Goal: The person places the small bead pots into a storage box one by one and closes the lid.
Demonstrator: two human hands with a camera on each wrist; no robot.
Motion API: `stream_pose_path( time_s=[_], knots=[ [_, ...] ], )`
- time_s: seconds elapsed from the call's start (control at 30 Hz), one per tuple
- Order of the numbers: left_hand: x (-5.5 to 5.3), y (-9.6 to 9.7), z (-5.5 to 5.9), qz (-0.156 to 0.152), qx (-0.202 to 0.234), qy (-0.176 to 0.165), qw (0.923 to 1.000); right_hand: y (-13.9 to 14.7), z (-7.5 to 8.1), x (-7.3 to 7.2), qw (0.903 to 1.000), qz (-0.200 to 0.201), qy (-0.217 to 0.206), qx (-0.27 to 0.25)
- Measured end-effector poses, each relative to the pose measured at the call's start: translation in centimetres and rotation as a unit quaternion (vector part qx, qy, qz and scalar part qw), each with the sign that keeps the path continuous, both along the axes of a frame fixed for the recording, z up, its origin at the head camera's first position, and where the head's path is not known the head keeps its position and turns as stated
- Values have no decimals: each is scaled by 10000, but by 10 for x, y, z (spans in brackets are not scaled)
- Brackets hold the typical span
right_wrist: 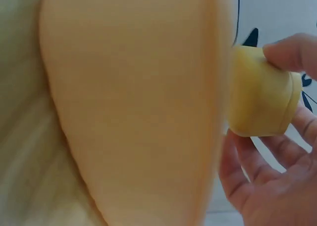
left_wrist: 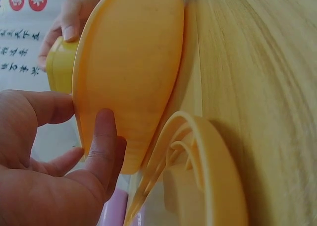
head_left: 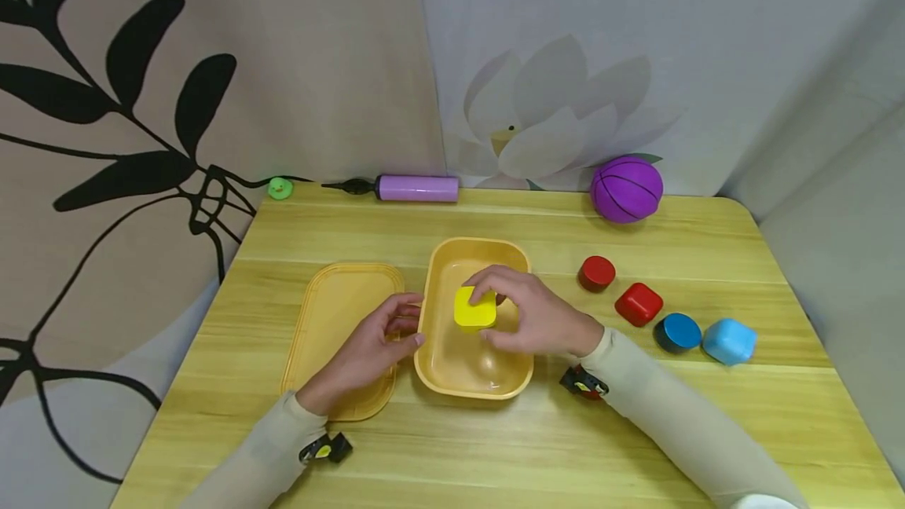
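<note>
A yellow block [head_left: 474,309] with rounded square faces is held between the thumb and fingers of my right hand [head_left: 526,309]. It hangs over an uncovered orange plastic box [head_left: 441,371], and in the right wrist view the block [right_wrist: 262,94] appears beyond the box's rim. My left hand [head_left: 375,348] is at the box's left side, its fingers loosely bent. In the left wrist view, the thumb meets the rim and fingertips rest against the outer wall [left_wrist: 131,62]. Partly under that hand lies a flat orange lid [head_left: 346,297].
Right of the box are a red round block [head_left: 597,273], a red rounded block [head_left: 639,304], a dark blue cylinder [head_left: 677,332] and a light blue block [head_left: 730,342]. Along the back edge are a green duck [head_left: 280,188], a purple pump [head_left: 417,188] and a purple ball [head_left: 626,189].
</note>
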State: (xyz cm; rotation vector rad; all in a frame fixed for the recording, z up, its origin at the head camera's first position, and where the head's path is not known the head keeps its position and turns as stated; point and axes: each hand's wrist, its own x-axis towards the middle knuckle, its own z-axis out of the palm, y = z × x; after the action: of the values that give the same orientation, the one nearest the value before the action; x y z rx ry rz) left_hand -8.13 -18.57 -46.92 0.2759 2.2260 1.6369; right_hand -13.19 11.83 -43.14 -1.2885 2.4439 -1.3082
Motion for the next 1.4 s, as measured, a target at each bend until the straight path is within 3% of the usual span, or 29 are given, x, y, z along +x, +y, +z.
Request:
stream_pose_path(
  time_s=[0.4,0.6,0.9,1.1,1.4],
  knots=[
    [-1,-1,-2,-16,-23,25,10000,-23,-15,13,9943,520,259,892],
    [-1,-2,-3,-62,16,2,10000,-32,-17,17,9845,599,362,1607],
    [0,-3,-3,-74,33,-19,10000,-44,-19,23,9693,815,149,2315],
    [-1,-3,-2,-117,64,-10,9999,-47,-19,24,9647,807,300,2489],
    [-1,-2,-2,-145,52,-22,9999,-45,-19,22,9660,868,319,2415]
  ],
)
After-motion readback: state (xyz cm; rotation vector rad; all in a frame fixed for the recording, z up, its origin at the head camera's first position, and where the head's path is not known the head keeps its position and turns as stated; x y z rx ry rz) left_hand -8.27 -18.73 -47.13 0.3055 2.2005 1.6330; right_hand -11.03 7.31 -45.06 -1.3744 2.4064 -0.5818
